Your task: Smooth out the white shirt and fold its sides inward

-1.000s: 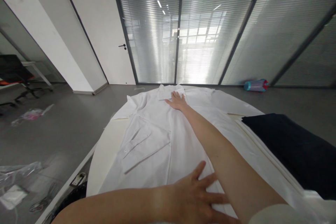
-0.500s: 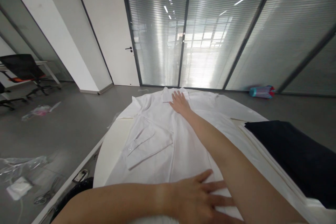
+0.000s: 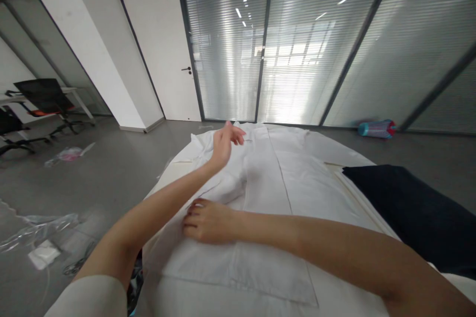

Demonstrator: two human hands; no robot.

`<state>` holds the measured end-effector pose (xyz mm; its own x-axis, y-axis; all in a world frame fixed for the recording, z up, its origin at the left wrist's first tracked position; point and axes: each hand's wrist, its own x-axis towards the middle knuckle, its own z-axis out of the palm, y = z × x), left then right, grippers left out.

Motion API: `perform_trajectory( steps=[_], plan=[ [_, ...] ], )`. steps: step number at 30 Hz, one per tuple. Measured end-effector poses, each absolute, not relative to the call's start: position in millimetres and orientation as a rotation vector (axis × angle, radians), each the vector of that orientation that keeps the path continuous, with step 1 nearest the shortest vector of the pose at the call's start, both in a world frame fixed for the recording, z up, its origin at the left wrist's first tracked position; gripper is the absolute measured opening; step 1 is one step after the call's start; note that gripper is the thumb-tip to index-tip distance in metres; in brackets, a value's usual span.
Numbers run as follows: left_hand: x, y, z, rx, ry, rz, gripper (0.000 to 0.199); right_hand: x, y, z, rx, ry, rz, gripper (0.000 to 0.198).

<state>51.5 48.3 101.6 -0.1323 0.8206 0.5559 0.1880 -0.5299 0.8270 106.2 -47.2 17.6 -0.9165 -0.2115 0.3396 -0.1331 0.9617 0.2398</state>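
One white shirt [image 3: 282,193] lies spread flat across one round white table [image 3: 165,183], collar at the far edge and hem toward me. One dark navy cloth [image 3: 409,213] lies on the table's right side, just beside the shirt. Both of my hands are in view, arms crossed: the right forearm runs in from the lower right and passes over the shirt's near part, while the left arm reaches out from the lower left toward the far side.

My right hand [image 3: 208,220] rests palm down on the shirt's left portion, fingers curled with the tips pressing into the fabric near a raised fold; whether any cloth is pinched under them I cannot tell. My left hand [image 3: 225,143] is lifted above the shirt's far left shoulder area, fingers loosely spread and bent, holding nothing and clear of the cloth.

The shirt thus lies directly beneath both hands: touching the right one, just below the left.

On the grey floor: one crumpled clear plastic wrapper [image 3: 37,228] at lower left, one pinkish packet [image 3: 69,153] farther off, and one blue-and-red cylinder [image 3: 375,129] lying against the glass partition [image 3: 297,44]. Two black office chairs [image 3: 44,99] stand at far left. No container is seen holding anything.
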Motion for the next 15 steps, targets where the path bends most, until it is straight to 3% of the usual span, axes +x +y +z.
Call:
perform_trajectory(
  steps=[3,7,11,15],
  plan=[
    [11.4,117.4,92.8,1.280,1.695,1.422,0.050,98.5,-81.2,17.0,0.469,-2.610,-0.329,0.022],
    [-31.5,155.2,75.7,1.141,1.900,1.160,0.024,92.0,-105.9,17.5,0.462,-2.542,-0.281,0.019],
    [-50.1,164.4,63.0,1.068,2.005,0.965,0.026,90.5,-113.5,10.6,0.389,-2.596,-0.211,0.011],
    [-55.1,178.7,57.6,1.053,2.030,0.834,0.027,89.1,-117.2,6.6,0.358,-2.562,-0.080,0.018]
  ],
)
